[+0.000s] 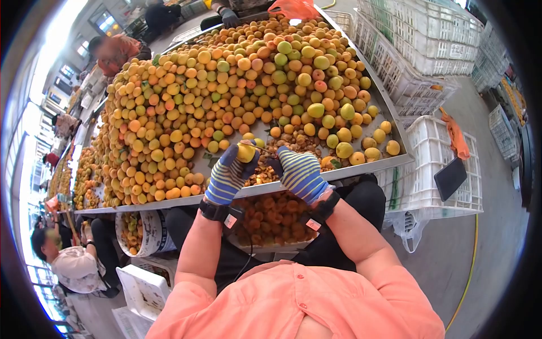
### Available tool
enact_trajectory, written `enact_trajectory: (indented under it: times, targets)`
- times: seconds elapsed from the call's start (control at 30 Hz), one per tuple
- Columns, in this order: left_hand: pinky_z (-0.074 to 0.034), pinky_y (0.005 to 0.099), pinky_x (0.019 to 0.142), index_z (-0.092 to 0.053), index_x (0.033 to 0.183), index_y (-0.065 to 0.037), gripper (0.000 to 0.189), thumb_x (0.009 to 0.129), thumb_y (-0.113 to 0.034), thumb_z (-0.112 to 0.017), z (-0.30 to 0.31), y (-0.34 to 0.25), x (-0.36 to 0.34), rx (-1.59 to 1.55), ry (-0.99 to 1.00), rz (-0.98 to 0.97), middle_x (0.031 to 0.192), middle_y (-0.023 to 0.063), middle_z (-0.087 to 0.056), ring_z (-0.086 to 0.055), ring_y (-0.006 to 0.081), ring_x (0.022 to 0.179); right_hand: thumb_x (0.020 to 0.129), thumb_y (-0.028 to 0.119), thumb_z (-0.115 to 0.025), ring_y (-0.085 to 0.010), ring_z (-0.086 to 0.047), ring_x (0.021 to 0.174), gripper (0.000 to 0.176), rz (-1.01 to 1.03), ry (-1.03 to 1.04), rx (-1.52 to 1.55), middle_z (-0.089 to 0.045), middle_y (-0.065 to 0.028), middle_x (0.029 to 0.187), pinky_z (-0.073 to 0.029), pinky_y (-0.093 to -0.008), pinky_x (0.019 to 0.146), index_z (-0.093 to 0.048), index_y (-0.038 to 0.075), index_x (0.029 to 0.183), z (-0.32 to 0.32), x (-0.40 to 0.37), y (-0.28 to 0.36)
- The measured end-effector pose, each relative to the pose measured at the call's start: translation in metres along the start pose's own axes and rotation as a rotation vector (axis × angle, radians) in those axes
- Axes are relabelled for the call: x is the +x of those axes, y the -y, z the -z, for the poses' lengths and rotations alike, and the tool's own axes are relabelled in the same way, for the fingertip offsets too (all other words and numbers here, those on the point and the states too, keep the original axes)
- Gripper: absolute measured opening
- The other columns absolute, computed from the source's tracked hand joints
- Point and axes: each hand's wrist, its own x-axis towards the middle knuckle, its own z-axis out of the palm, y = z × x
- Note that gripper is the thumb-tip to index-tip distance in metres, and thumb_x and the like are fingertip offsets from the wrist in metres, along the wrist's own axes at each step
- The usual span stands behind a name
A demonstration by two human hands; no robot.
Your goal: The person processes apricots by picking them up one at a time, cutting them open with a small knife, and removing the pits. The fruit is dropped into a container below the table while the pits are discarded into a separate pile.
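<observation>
Recorded yellow apricot (245, 151) clamped in left hand (228, 175) at the table (370, 165) edge, right hand (299, 172) curled just beside it, perhaps gripping something thin; grip not discernible. Noted lap tray (265, 247) below part-filled with cut fruit (271, 217), heap (226, 96) beyond mostly whole.

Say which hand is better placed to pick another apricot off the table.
Likely right: the left hand is shut on a yellow apricot, while the right hand sits at the table edge beside loose fruit.
</observation>
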Motion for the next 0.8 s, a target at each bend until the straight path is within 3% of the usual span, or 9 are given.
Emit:
enact_trajectory:
  times: [0.2, 0.3, 0.4, 0.53, 0.63, 0.7, 0.8]
  targets:
    - [-0.044, 0.0196, 0.056, -0.051, 0.118, 0.000, 0.049, 0.088, -0.038, -0.061, 0.001, 0.007, 0.002, 0.102, -0.035, -0.059, 0.090, 0.0084, -0.060, -0.055, 0.0114, 0.068, 0.076, 0.012, -0.059, -0.0257, -0.060, 0.053, 0.011, 0.096, -0.008, -0.163, -0.057, -0.0105, 0.062, -0.042, -0.0384, 0.046, -0.051, 0.006, 0.081, -0.006, -0.001, -0.001]
    - [-0.049, 0.0192, 0.063, -0.058, 0.111, -0.002, 0.038, 0.088, -0.032, -0.062, 0.008, -0.006, -0.003, 0.163, -0.026, 0.037, 0.099, 0.0087, -0.062, -0.061, 0.0135, 0.078, 0.075, 0.009, -0.058, -0.0251, -0.059, 0.052, 0.010, 0.125, -0.028, -0.229, -0.057, -0.0099, 0.062, -0.040, -0.0381, 0.045, -0.051, 0.005, 0.082, -0.010, -0.003, -0.003]
    - [-0.048, 0.0183, 0.059, -0.059, 0.109, -0.001, 0.038, 0.087, -0.032, -0.063, 0.017, -0.016, -0.002, 0.632, -0.145, -0.022, 0.090, 0.0065, -0.063, -0.060, 0.0116, 0.072, 0.075, 0.009, -0.058, -0.0254, -0.059, 0.052, 0.009, 0.137, -0.035, -0.231, -0.057, -0.0093, 0.061, -0.041, -0.0383, 0.045, -0.051, 0.005, 0.080, -0.010, -0.003, -0.002]
    - [-0.051, 0.0195, 0.065, -0.057, 0.110, -0.001, 0.035, 0.087, -0.028, -0.062, -0.007, -0.021, -0.020, 0.414, -0.126, -0.092, 0.086, 0.0050, -0.062, -0.062, 0.0123, 0.074, 0.074, 0.013, -0.062, -0.0269, -0.063, 0.062, 0.013, 0.026, 0.052, -0.294, -0.060, -0.0111, 0.066, -0.044, -0.0394, 0.050, -0.053, 0.007, 0.082, -0.010, 0.001, -0.002]
    - [-0.052, 0.0208, 0.069, -0.054, 0.113, -0.001, 0.036, 0.085, -0.021, -0.063, -0.022, -0.027, -0.029, 0.181, -0.071, -0.219, 0.091, 0.0064, -0.061, -0.063, 0.0150, 0.078, 0.086, 0.033, -0.061, -0.0314, -0.061, 0.055, 0.027, -0.156, 0.068, -0.202, -0.060, -0.0139, 0.059, -0.046, -0.0422, 0.049, -0.058, 0.006, 0.083, -0.010, 0.003, -0.012]
    - [-0.053, 0.0217, 0.071, -0.051, 0.117, -0.001, 0.040, 0.083, -0.017, -0.065, -0.017, -0.032, -0.024, 0.144, -0.011, -0.313, 0.097, 0.0082, -0.061, -0.063, 0.0170, 0.081, 0.088, 0.035, -0.058, -0.0354, -0.058, 0.053, 0.030, -0.210, -0.066, -0.077, -0.057, -0.0155, 0.055, -0.045, -0.0440, 0.048, -0.059, 0.005, 0.084, -0.011, 0.007, -0.012]
    - [-0.055, 0.0298, 0.077, -0.050, 0.118, -0.002, 0.042, 0.080, -0.011, -0.067, 0.002, -0.025, -0.016, 0.118, 0.058, -0.251, 0.105, 0.0137, -0.060, -0.063, 0.0233, 0.090, 0.090, 0.035, -0.057, -0.0372, -0.059, 0.058, 0.031, -0.256, -0.031, 0.017, -0.059, -0.0185, 0.060, -0.045, -0.0456, 0.051, -0.059, 0.004, 0.085, -0.009, 0.006, -0.011]
